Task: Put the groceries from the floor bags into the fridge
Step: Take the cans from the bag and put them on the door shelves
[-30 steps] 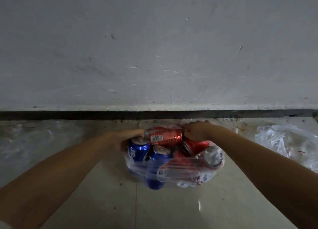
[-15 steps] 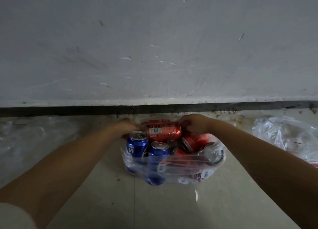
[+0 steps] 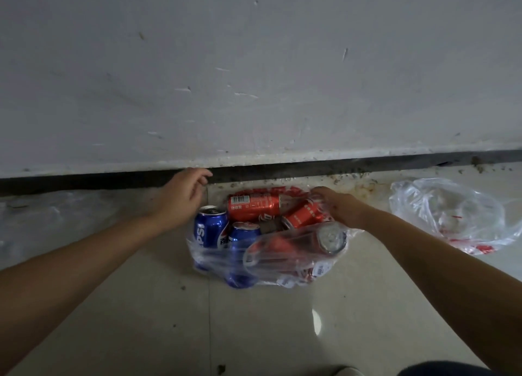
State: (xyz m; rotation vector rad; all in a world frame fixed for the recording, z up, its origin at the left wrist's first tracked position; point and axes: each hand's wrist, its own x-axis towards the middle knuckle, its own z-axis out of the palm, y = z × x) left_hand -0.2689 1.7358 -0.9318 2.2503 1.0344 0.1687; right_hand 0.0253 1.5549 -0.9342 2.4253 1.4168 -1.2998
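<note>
Glossy tiled floor bears crinkled clear bag of cylindrical cans.

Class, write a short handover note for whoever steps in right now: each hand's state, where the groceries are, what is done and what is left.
Left hand: fingers loosely curled beside the clear plastic bag of cans, whether they pinch its rim cannot be told.
Right hand: gripping the bag's plastic at its right rim.
Groceries: two upright blue soda cans and several red soda cans lying on their sides sit in the bag on the pale tiled floor by the wall. A second crumpled clear bag lies to the right.
Done: bag opened.
Left: lift out the cans and put them in the fridge, which is not in view.
</note>
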